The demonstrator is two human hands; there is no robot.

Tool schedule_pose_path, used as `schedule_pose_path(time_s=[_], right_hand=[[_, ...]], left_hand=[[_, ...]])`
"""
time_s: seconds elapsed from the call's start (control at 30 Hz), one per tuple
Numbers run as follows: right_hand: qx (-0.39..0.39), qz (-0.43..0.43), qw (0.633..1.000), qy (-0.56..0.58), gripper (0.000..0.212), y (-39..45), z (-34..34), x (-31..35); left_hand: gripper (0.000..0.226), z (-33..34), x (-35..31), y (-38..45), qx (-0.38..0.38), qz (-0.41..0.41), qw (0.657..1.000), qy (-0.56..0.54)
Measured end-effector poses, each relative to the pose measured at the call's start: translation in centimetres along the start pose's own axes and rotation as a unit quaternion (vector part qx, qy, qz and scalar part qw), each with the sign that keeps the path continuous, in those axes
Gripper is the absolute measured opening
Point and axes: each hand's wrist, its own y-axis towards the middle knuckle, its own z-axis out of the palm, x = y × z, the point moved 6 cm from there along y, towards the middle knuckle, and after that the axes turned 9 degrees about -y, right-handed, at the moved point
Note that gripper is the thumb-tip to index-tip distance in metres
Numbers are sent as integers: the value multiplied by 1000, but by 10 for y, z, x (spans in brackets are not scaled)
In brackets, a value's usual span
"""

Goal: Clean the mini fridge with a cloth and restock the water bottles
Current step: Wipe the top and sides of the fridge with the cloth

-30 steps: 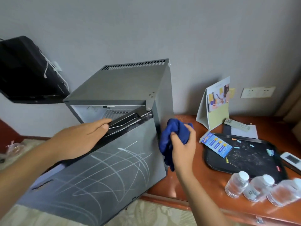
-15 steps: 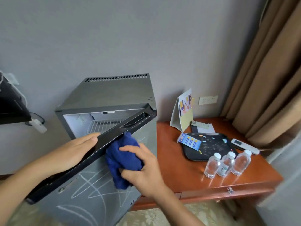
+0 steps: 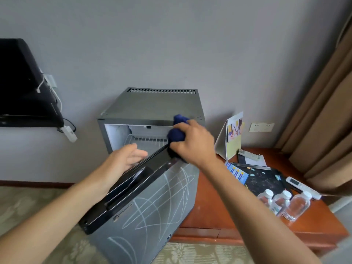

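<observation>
The blue cloth [image 3: 176, 130], gripped in the right hand [image 3: 192, 142], has been carried from the door's front up to the mini fridge [image 3: 152, 105] opening; the door [image 3: 144, 202] is steadied by the relaxed left hand [image 3: 123, 159]. Interior wiping seems about to start; the water bottles [image 3: 282, 202] wait on the bench [image 3: 209, 206].

Premises present as a hotel guest room: a mini fridge [image 3: 152, 149] beside a wooden desk [image 3: 219, 210] carrying a black tray [image 3: 266, 180], small water bottles [image 3: 282, 203], remote controls [image 3: 301, 186] and a standing brochure [image 3: 231, 138], with a wall-mounted television [image 3: 24, 86], patterned carpet [image 3: 22, 206] and brown curtains [image 3: 327, 121].
</observation>
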Motion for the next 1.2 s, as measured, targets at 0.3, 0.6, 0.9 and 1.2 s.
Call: schedule_pose_path(time_s=[0.3, 0.6, 0.9, 1.2], right_hand=[[75, -254, 960, 90, 60, -115, -26, 135], [32, 27, 993, -106, 42, 36, -11, -36], [102, -29, 988, -116, 49, 7, -13, 14], [88, -212, 973, 11, 51, -116, -13, 189]], left_hand=[[36, -83, 18, -47, -45, 33, 998, -5], [75, -67, 48, -138, -40, 82, 993, 71], [61, -63, 53, -135, -86, 143, 984, 68], [58, -71, 53, -122, -81, 138, 987, -1]])
